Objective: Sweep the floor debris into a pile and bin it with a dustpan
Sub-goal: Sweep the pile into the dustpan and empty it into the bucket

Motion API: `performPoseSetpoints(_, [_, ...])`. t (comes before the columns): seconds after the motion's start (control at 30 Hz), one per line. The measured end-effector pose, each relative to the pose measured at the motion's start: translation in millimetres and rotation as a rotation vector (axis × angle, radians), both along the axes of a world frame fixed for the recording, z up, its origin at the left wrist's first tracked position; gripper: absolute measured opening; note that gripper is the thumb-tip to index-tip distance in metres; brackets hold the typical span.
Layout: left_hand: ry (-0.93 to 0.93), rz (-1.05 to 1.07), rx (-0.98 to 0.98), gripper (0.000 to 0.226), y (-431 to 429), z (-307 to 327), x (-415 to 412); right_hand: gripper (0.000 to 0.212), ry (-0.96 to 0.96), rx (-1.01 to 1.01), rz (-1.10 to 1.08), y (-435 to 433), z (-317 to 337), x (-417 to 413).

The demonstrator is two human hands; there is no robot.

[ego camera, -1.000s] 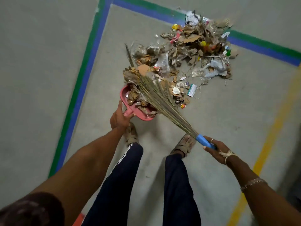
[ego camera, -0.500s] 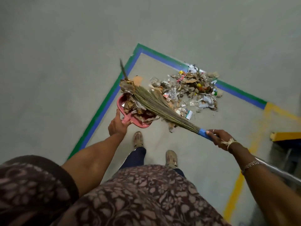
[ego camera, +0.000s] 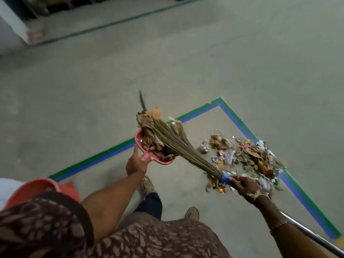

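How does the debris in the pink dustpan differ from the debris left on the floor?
The debris in the pink dustpan is lifted off the floor in the left hand and pinned under the broom; the debris left on the floor lies loose and spread inside the taped corner. The dustpan load looks mostly brown scraps; the floor pile also shows shiny wrappers and coloured bits. Both contain brown cardboard-like pieces.

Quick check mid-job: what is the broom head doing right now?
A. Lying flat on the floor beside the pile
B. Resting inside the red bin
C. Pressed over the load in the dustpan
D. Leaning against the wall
C: the broom bristles lie across the debris heaped in the pink dustpan, which the left hand holds up off the floor.
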State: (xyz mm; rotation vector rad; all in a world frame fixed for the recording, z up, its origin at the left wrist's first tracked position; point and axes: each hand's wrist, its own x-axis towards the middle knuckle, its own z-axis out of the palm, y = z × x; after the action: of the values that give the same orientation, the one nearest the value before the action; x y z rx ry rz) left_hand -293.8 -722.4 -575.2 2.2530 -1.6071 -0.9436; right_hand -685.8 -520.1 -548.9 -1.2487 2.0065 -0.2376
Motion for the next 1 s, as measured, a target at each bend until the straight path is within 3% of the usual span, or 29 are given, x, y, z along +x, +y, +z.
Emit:
performPoseSetpoints(0.2, [0.042, 0.223, -0.05, 0.097, 29, 17, 85, 0.026, 0.029, -0.057, 0.219, -47, 9, 62])
performPoseSetpoints(0.37, [0.051, 0.316, -0.073, 0.098, 52, 18, 180, 0.047, 0.061, -0.066, 0.379, -79, 13, 129])
performPoseSetpoints(0.67, [0.134, 0.527, -0.102, 0.092, 103, 14, 374, 0.045, 0.017, -0.034, 0.547, -119, 9, 329])
performPoseSetpoints(0.8, [0.06, 0.643, -0.105, 0.12, 129, -7, 463, 0.035, -0.022, 0.007, 0.618, -126, 11, 424])
performPoseSetpoints(1.0, [0.024, 0.767, -0.057, 0.107, 167, -9, 549, 0.033, -0.065, 0.047, 0.727, -151, 12, 525])
